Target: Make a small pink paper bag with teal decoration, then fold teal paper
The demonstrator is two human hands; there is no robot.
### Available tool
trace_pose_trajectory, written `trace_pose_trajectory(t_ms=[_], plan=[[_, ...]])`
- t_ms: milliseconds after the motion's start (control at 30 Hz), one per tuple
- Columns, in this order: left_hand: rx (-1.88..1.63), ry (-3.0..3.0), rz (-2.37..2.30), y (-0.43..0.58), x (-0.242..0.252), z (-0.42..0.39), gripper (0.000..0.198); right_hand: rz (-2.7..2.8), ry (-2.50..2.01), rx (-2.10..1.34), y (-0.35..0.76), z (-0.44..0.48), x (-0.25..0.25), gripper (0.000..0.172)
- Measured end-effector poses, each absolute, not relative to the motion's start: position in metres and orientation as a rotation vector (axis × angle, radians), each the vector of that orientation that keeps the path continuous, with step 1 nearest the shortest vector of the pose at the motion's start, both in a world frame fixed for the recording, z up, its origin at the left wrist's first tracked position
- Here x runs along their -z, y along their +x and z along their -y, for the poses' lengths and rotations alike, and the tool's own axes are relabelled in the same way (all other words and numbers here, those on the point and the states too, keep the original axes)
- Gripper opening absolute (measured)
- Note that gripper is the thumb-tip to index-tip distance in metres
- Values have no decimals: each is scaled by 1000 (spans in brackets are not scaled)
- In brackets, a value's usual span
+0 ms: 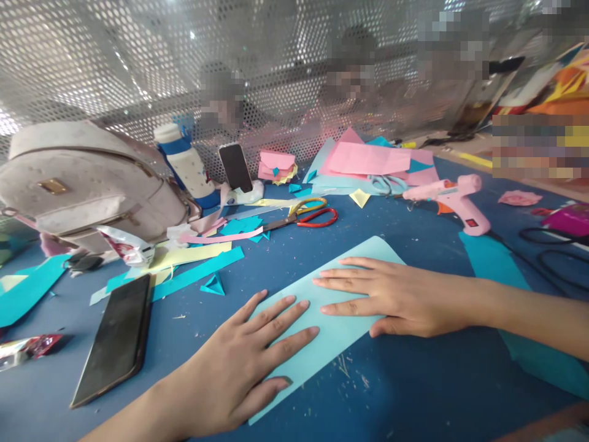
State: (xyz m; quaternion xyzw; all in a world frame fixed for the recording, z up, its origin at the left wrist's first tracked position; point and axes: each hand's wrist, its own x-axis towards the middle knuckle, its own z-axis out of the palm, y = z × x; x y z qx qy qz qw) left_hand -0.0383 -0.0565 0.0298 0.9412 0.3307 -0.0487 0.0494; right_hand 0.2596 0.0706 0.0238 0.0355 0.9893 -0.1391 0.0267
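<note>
A light aqua sheet of paper (317,356) lies slantwise on the blue table, one long edge toward me. My left hand (248,359) rests flat on its left part, fingers spread and pointing up and right. On the right part lies my right hand (391,294), palm down, with fingers apart and pointing left. Neither hand grips anything. Beyond the sheet are scissors (317,218) with one red and one yellow handle. A small folded teal paper piece (214,284) sits to the left of the sheet.
A dark phone (115,337) lies at the left, below paper strips (202,270). Farther back stand a pale backpack (87,178), a bottle (188,166) and another phone (235,167). Pink sheets (368,158) lie at the back. A pink glue gun (460,199) with a cord is at the right.
</note>
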Motion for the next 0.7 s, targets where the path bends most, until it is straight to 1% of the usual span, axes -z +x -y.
trace_pose_trajectory(t_ms=[700], plan=[[155, 2867, -1021, -37, -30, 59, 65, -3074, 111, 478, 259, -71, -26, 58]])
